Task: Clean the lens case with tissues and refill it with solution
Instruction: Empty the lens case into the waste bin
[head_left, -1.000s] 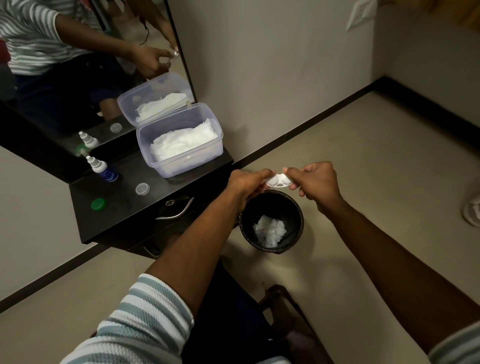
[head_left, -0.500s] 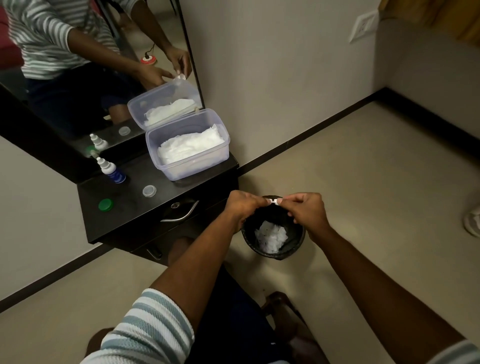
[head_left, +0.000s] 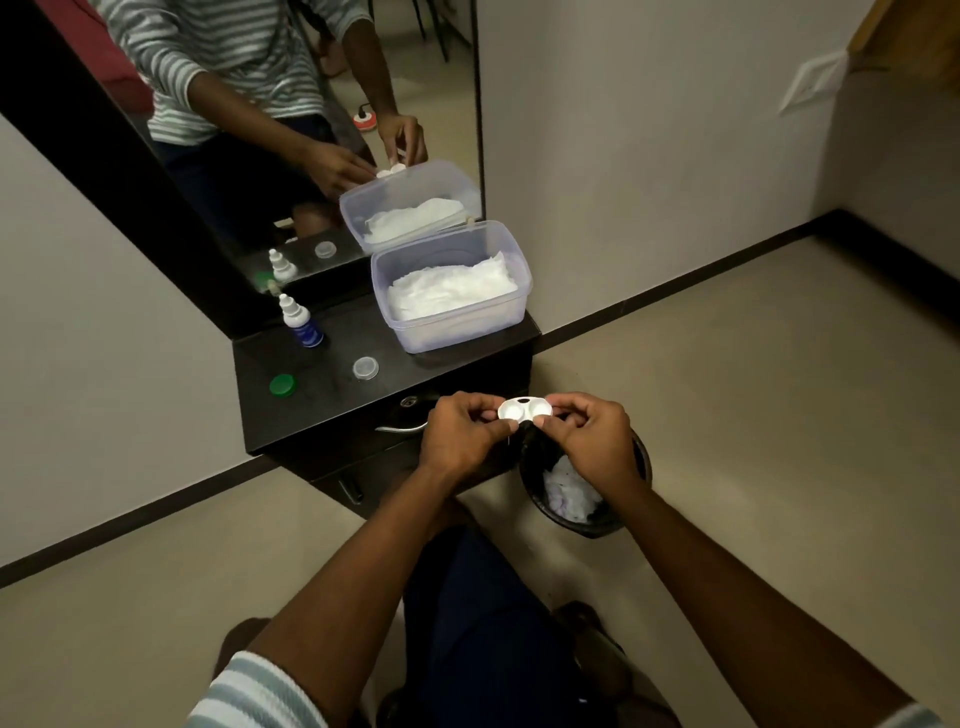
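The white lens case (head_left: 524, 409) sits just below the centre of the view, pinched at its two ends between both hands; the left hand (head_left: 464, 435) grips the end at nine o'clock with thumb and fingertips, and the right hand (head_left: 594, 441) grips the end at three o'clock the same way; both wells face up with no caps on. The case hangs above the rim of the black bin (head_left: 613, 525), which holds crumpled used tissues; so the step in hand looks like the close of emptying or wiping, with refilling to come. To do it well, keep the case level and gripped only at its edges, fingers out of the wells; carry it toward eleven o'clock onto the dark shelf (head_left: 332, 410), where the solution bottle (head_left: 300, 323), the green cap (head_left: 282, 385) and the clear cap (head_left: 365, 368) wait; the tub of tissues (head_left: 453, 293) lies at twelve o'clock if a well looks damp.
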